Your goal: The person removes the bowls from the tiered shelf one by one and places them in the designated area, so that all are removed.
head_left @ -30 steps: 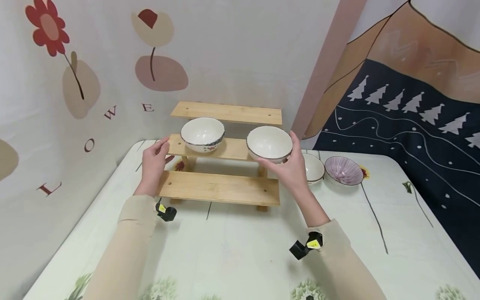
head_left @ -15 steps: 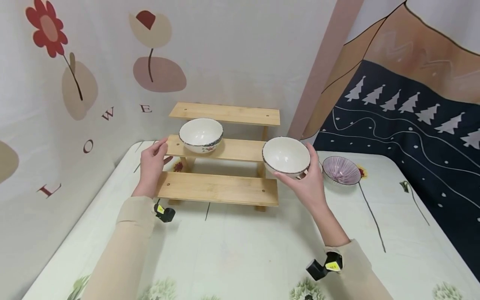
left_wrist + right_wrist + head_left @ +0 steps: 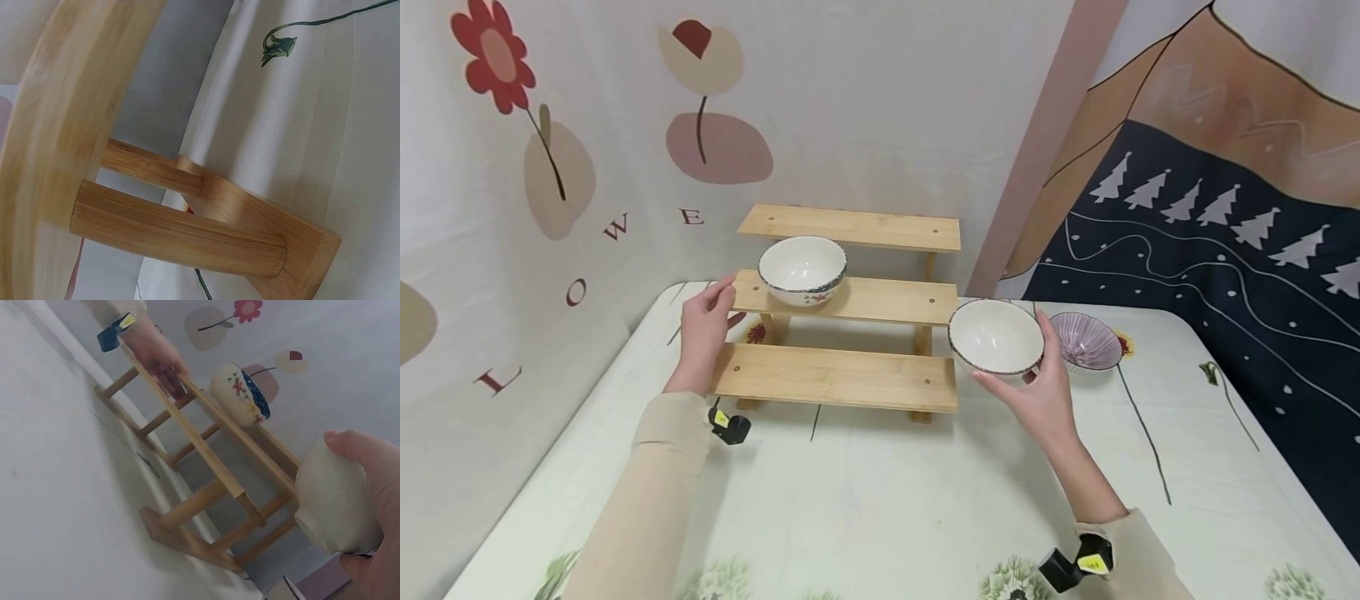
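Note:
My right hand (image 3: pixel 1037 387) grips a white bowl (image 3: pixel 996 337) with a dark rim, thumb at the near side and fingers at the right. This bowl is just off the right end of a three-step wooden display shelf (image 3: pixel 835 377); in the right wrist view its pale outside (image 3: pixel 334 500) shows against the palm. My left hand (image 3: pixel 703 325) holds the left end of the shelf's middle board, thumb side up. A second white bowl (image 3: pixel 802 268) with a floral outside stands upright on that board's left part. In the left wrist view only the shelf's wooden rods (image 3: pixel 178 231) show, no hand.
A purple striped bowl (image 3: pixel 1086 342) stands on the table at the right, close behind my right hand. The white cloth-covered table (image 3: pixel 880 492) extends in front of the shelf. Printed cloth walls stand behind and to the right.
My right hand has carried its bowl right and down, from over the middle board to beside the shelf. A white bowl on the table is now hidden behind it. My left hand stays put.

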Demonstrator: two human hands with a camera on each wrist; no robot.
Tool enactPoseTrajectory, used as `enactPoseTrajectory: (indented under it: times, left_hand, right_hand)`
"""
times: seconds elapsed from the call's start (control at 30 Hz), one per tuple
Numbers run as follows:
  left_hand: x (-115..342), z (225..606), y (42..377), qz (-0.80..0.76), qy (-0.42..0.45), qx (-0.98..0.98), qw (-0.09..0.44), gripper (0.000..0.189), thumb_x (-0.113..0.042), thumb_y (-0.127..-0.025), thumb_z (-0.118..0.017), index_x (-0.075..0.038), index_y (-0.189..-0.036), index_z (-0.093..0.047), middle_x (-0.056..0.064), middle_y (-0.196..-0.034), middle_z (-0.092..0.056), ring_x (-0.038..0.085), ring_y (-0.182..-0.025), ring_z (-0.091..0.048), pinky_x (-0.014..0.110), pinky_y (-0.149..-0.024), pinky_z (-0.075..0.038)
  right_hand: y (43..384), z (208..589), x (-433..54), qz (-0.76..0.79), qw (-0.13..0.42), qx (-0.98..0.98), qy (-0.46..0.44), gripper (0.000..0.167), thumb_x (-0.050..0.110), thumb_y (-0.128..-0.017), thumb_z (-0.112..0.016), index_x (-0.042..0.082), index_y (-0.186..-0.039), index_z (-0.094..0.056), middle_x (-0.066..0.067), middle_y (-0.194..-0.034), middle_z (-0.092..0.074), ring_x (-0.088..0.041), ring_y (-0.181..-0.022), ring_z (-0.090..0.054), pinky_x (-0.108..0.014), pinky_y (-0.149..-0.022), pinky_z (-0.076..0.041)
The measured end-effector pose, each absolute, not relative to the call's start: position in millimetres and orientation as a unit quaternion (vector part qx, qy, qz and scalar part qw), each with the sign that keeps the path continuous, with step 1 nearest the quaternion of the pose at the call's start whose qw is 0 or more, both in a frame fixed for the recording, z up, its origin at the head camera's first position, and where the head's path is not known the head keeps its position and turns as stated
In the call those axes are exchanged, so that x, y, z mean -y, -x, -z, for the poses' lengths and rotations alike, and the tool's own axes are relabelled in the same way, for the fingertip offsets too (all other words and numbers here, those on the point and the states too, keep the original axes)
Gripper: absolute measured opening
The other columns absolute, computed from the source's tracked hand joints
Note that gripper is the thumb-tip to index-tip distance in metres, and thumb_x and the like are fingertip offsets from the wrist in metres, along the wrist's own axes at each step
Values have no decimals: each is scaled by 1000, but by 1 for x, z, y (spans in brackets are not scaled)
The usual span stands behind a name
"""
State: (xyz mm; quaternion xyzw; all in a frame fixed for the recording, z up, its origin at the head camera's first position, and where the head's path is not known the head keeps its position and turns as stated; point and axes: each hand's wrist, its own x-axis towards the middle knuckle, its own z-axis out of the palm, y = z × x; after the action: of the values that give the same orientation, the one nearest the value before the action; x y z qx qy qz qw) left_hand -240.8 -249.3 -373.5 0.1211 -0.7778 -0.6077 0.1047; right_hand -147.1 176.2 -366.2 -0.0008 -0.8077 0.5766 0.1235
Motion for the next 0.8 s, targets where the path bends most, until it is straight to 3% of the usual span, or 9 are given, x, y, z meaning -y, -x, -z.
enactPoseTrajectory:
  times: [0.2,0.6,0.7,0.8]
  left_hand:
    - [249,374,241,606,-122,779,102,50,-38,-107,-39,-15,-152,-42,9,-158,-42,24,-140,-49,30,-108,-52]
    - [249,374,242,617,-120,771,107,50,-37,-106,-42,-14,-151,-44,9,-156,-45,25,-138,-51,31,-108,-53]
    - [250,374,242,614,-122,772,106,50,-37,-106,-41,-15,-151,-44,9,-156,-44,25,-139,-50,31,-108,-53]
    - [250,375,242,615,-123,772,106,49,-36,-106,-41,-15,-151,-43,10,-157,-44,25,-139,-50,31,-107,-53]
  right_hand:
    - [141,377,-183,-568,116,815,11,112,11,-76,-86,13,-160,-12,-14,-163,-24,-30,-144,-34,-55,-120,-38]
    - [132,397,-197,-563,100,820,19,110,9,-76,-86,14,-160,-14,-17,-161,-28,-32,-142,-38,-53,-118,-41]
    - [130,401,-200,-553,96,828,17,110,10,-76,-87,17,-159,-16,-15,-160,-31,-30,-140,-41,-35,-111,-49]
    - [127,405,-203,-543,88,835,16,110,12,-75,-87,20,-159,-17,-13,-160,-32,-29,-139,-42,-9,-98,-46]
